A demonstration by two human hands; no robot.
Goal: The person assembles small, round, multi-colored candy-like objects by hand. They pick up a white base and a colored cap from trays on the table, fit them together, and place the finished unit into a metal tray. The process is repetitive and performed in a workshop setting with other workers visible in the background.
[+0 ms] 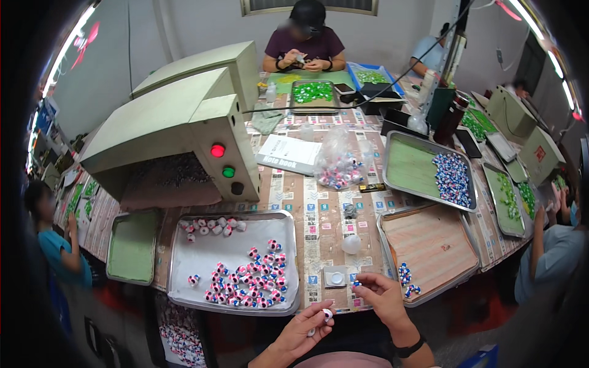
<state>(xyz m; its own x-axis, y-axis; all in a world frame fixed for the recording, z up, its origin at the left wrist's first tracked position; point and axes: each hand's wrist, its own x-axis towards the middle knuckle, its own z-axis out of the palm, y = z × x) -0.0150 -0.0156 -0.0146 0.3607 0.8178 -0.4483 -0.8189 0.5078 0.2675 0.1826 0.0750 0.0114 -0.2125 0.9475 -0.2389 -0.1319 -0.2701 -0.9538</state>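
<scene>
My left hand (296,334), low in the middle at the table's front edge, grips a small white doll head (328,315) with dark and pink marks. A second whitish piece (311,332) rests against its fingers. To its right, my right hand (385,299) pinches a tiny blue piece (357,284) between thumb and fingertips. Just ahead lies a white square pad with a round white dish (335,279) on it. Left of my hands, a metal tray (190,260) lined with white paper bears many pink, white and blue figures (245,283) and plain pink-and-white heads (211,226).
A brown-lined tray (429,236) at right holds a few blue-and-white pieces (405,273); behind it a green-lined tray (408,165) holds more. A beige machine (165,122) with red and green lights stands left. A clear bag (339,162) lies mid-table. Across sits another person (304,46).
</scene>
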